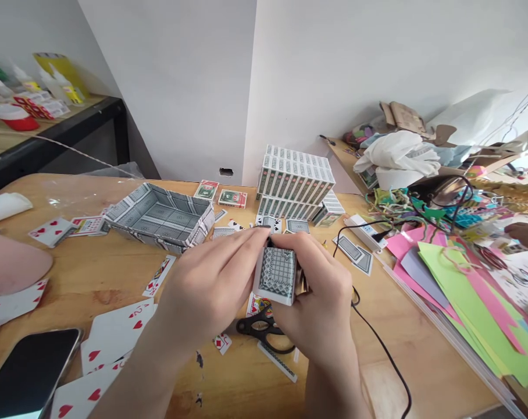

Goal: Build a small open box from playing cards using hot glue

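Observation:
A small boxy piece of playing card (278, 273), patterned grey on its upper face with white edges, is held between my two hands above the table. My left hand (216, 273) presses its closed fingers along the left side and far end. On the opposite side my right hand (318, 285) grips the piece, its index finger reaching to the far end. A small dark bit shows between the fingertips; I cannot make it out. Black-handled scissors (250, 327) lie just below, partly behind my right hand. Around them are cut card pieces, including a jack corner (222, 343) and a narrow strip (278, 362).
A tray made of cards (159, 244) stands at the left, stacked card boxes (294, 180) at the back. Loose cards (116, 329) and a phone (32, 372) lie front left. A power strip (364, 231), black cable (384, 343) and coloured paper (468, 302) occupy the right.

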Demonstrator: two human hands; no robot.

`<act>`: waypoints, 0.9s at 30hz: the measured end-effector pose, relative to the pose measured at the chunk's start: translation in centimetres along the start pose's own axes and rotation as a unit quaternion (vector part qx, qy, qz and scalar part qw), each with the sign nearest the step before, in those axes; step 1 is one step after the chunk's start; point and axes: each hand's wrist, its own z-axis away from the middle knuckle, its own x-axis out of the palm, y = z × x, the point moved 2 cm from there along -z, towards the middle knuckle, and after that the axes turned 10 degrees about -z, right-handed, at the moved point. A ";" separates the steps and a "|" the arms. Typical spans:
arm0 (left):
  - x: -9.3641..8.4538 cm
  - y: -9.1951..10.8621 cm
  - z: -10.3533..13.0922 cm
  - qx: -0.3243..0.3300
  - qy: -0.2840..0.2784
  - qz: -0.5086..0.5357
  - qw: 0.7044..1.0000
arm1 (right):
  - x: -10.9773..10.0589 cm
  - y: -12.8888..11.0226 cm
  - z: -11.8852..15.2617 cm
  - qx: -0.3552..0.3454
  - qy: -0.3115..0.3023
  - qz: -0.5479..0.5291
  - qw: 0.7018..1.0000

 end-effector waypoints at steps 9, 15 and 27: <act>0.0 0.2 -0.1 -0.076 -0.015 0.054 0.996 | 0.1 -0.2 0.3 0.036 0.028 -0.023 0.999; -0.1 0.2 -0.3 -0.072 -0.054 0.057 0.994 | 0.2 -0.2 0.2 0.021 0.031 0.002 0.999; 0.3 0.2 -0.7 -0.098 -0.114 0.076 0.986 | 0.0 0.2 0.0 0.072 -0.001 -0.028 0.997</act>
